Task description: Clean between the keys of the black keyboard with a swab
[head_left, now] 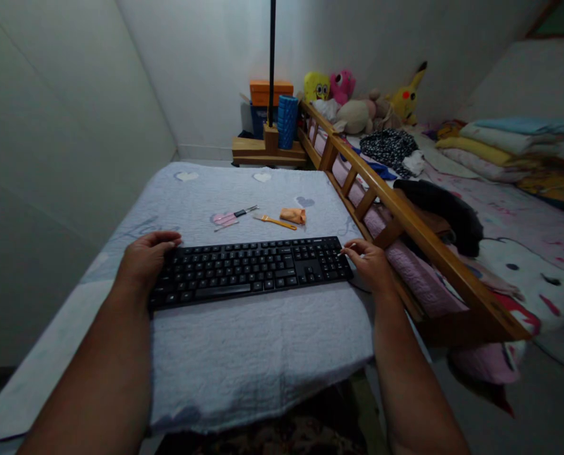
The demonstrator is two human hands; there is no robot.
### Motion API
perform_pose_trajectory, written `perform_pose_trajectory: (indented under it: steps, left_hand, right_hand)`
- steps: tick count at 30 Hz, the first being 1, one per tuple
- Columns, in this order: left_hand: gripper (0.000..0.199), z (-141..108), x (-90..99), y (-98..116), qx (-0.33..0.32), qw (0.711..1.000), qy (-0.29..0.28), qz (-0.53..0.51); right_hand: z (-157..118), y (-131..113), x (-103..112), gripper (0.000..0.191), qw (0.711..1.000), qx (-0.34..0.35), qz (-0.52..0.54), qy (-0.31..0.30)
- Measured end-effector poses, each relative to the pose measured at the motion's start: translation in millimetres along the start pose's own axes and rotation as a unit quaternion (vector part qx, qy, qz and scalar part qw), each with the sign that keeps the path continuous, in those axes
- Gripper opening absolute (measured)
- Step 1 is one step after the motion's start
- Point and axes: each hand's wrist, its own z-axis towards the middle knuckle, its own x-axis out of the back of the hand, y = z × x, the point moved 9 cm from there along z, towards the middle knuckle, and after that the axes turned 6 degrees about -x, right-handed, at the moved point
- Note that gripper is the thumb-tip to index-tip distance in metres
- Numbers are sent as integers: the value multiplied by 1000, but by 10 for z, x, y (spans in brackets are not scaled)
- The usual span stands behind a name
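Note:
A black keyboard [244,268] lies across the cloth-covered table, its long side facing me. My left hand [150,256] holds the keyboard's left end, with thumb and fingers closed around the edge. Over the number keys at the other end, my right hand [365,259] pinches a thin stick with a white tip [341,253], which looks like a cotton swab. Beyond the keyboard lie a flat brush with a yellow handle [277,222], a crumpled orange packet or cloth [293,216], a slim tool with a black grip [240,213] and another thin stick [226,225].
A wooden bed rail [381,183] runs close along the table's right side. Behind it, the bed holds plush toys, clothes and folded bedding [509,142]. Past the far edge stand a black pole [272,63], a blue foam roller [288,123] and an orange box [263,92].

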Motion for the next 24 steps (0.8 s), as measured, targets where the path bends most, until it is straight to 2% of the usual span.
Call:
perform_pose_trajectory:
  steps: [4,8,15,19,24]
  left_hand:
    - [23,-5,-3,2,3,1000,0,-18]
    - [23,5,1,-3,-5,1000,3,-9]
    - [26,39,0,-66,-4,1000,-1,-6]
    - [27,52,-5,-54,-15,1000,-4,-13]
    - [27,48,-24,-70,-4,1000,-9,-20]
  right_hand:
    - [-35,-64,-44,20,998,9,-51,-29]
    - [-96,-69,-51,23,997,20,-72,-12]
    - [-156,-11,-63,26,998,30,-53,35]
    - [-144,-32,-53,21,996,66,-38,50]
    - [-147,-32,-67,19,996,78,-13,38]
